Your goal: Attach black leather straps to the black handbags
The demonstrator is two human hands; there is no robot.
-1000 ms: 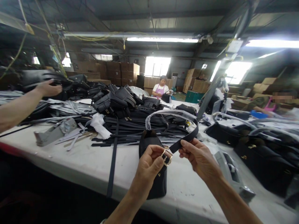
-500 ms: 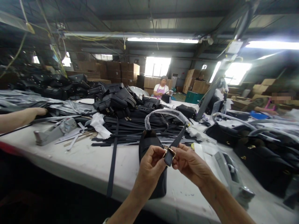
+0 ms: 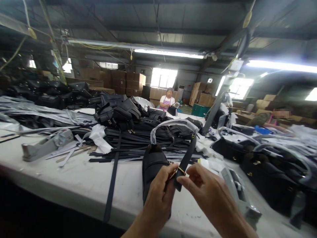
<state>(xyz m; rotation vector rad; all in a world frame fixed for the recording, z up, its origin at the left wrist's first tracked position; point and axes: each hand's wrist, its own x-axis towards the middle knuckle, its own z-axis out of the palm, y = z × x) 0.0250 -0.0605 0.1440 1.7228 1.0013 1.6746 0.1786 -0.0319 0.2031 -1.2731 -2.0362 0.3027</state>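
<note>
A black handbag point(image 3: 156, 162) sits upright near the table's front edge, its arched handle point(image 3: 173, 123) wrapped in clear plastic. My left hand point(image 3: 160, 195) is closed, thumb and fingers pinching a gold buckle point(image 3: 180, 170) at the bag's right side. A black strap point(image 3: 188, 152) comes down from the handle's right end and passes through the buckle, its tip hanging below. My right hand point(image 3: 210, 191) has its thumb against the strap close to the tip, with the index finger curled beside the buckle. The other right fingers are partly hidden.
Black straps point(image 3: 138, 145) lie heaped behind the bag, and one long strap point(image 3: 112, 185) hangs over the front edge. Grey tape dispensers point(image 3: 47, 145) stand left and right. Black bags point(image 3: 269, 162) crowd the right side. A person in a pink apron point(image 3: 167, 100) works across the table.
The strap tip now hangs lower beneath the buckle, which is tilted more edge-on. My right hand has come lower and nearer. Another person's arm at the far left has left the view.
</note>
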